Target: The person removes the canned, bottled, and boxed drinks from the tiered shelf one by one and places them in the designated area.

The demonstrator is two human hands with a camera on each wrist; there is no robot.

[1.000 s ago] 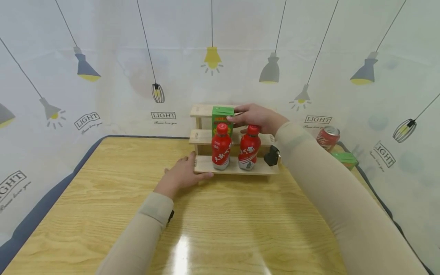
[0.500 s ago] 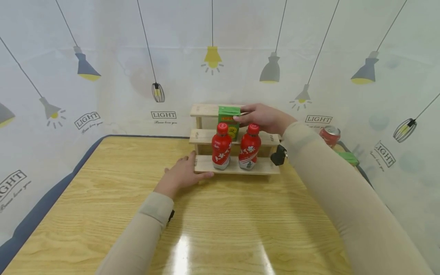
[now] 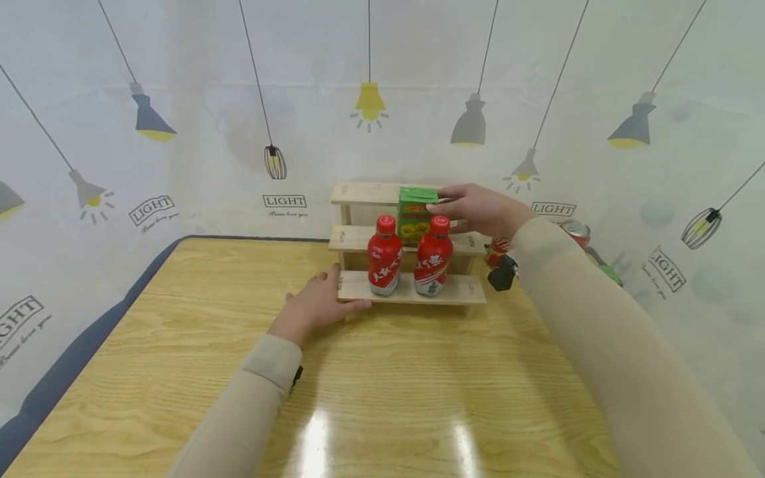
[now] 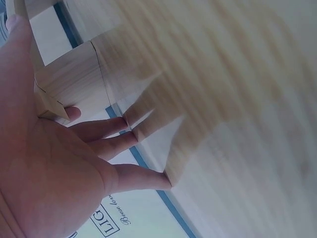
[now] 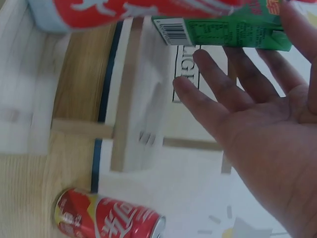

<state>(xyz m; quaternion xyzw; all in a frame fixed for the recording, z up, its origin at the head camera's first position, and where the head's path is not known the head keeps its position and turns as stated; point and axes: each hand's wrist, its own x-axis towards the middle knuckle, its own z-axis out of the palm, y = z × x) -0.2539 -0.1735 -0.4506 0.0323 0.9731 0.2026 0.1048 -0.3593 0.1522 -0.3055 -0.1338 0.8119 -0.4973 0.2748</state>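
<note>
A three-tier wooden rack (image 3: 364, 194) stands against the back. Its middle tier carries a green drink carton (image 3: 412, 216), upright, behind the red bottles. My right hand (image 3: 481, 209) holds this carton at its right side; in the right wrist view the thumb (image 5: 300, 32) overlaps the front and the other fingers reach behind. Two red bottles, the left one (image 3: 385, 262) and the right one (image 3: 433, 262), stand on the lowest tier. At the rack's left end rests my left hand (image 3: 317, 300), thumb along the front edge. Its straight fingertips touch the table in the left wrist view.
A red can (image 5: 106, 218) stands on the table just right of the rack. Farther right, partly behind the right sleeve, are another red can (image 3: 576, 232) and a second green carton (image 3: 611, 273). A lamp-printed backdrop (image 3: 227, 119) surrounds the wooden table (image 3: 370, 385).
My right hand has slid the green carton rightward along the middle tier, from behind the left bottle to between the two bottles. The left hand has stayed in place.
</note>
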